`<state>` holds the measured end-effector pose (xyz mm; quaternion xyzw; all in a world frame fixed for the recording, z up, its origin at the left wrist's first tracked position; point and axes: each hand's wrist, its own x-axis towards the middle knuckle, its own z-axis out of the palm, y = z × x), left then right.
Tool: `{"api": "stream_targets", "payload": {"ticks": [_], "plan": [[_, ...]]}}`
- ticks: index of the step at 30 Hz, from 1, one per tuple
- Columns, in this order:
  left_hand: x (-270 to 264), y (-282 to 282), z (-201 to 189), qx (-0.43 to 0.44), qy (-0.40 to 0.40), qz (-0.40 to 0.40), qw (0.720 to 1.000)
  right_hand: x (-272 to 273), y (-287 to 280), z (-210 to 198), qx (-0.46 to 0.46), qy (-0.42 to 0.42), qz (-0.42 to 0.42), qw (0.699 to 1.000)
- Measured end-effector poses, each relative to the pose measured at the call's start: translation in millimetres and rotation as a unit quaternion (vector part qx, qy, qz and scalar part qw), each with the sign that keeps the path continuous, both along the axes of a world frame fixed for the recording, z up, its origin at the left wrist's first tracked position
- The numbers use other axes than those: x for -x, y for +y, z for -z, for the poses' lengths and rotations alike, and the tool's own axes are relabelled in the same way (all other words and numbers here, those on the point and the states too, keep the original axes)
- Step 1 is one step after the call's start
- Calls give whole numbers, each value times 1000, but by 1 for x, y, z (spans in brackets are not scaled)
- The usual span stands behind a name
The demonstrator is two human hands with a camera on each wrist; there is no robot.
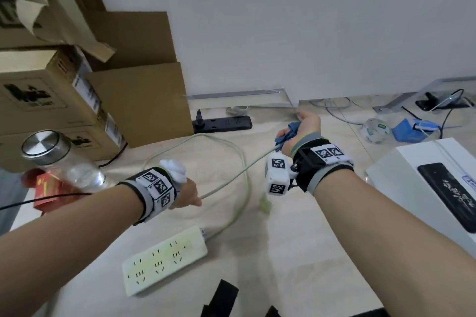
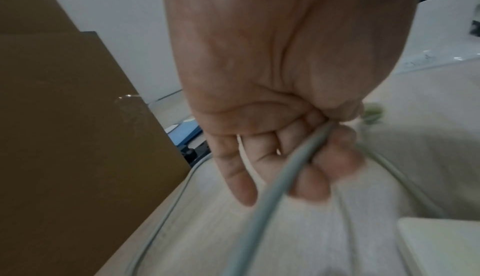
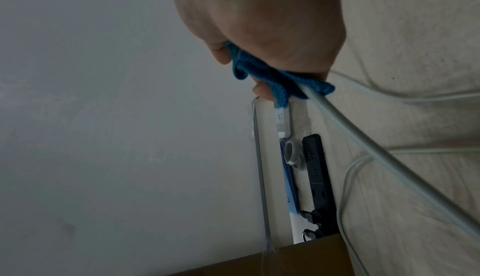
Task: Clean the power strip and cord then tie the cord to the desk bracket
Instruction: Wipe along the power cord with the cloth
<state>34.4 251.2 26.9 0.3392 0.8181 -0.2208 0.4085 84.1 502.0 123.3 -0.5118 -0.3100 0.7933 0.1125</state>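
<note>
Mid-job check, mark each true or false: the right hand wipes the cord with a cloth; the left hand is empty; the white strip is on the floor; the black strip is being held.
1. The right hand grips a blue cloth round the cord: true.
2. The left hand is empty: false, it grips the cord.
3. The white strip lies on the floor: true.
4. The black strip is held: false, it lies by the wall.

Office floor under desk: cardboard boxes (image 1: 49, 100), black power strip (image 1: 222, 123), desk leg (image 1: 412, 95).
</note>
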Motion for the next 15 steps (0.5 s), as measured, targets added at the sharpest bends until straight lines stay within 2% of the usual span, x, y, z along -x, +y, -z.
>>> {"api": "stream_targets", "payload": {"ticks": [2, 4, 6, 7, 8, 9, 10, 12, 13, 14, 15], "plan": [[-4, -2, 1, 43, -29, -26, 998, -2, -7, 4, 12, 16, 23, 1000], [-5, -4, -4, 7, -1, -12, 1000, -4, -18, 5, 22, 27, 24, 999], [-4, 2, -13, -115, 12, -23, 993, -2, -31, 2, 41, 50, 29, 997], [-6, 11, -20, -206, -16, -68, 976, -1, -36, 1, 48, 60, 32, 997], [-11, 22, -28, -306, -53, -130, 942, 1, -42, 1, 51, 68, 33, 996], [-15, 35, -34, -397, -89, -196, 892, 3, -48, 1, 53, 75, 30, 995], [-21, 48, -40, -475, -122, -264, 830, 5, -53, 2, 57, 84, 27, 994], [-29, 66, -48, -554, -149, -390, 720, 11, -59, 4, 72, 95, 23, 993], [-31, 70, -49, -571, -132, -425, 689, 13, -61, 4, 75, 96, 18, 992], [-33, 71, -49, -584, -96, -419, 689, 15, -62, 3, 70, 94, 11, 993], [-32, 68, -47, -586, -47, -371, 719, 17, -61, 1, 60, 88, 4, 994]]}}
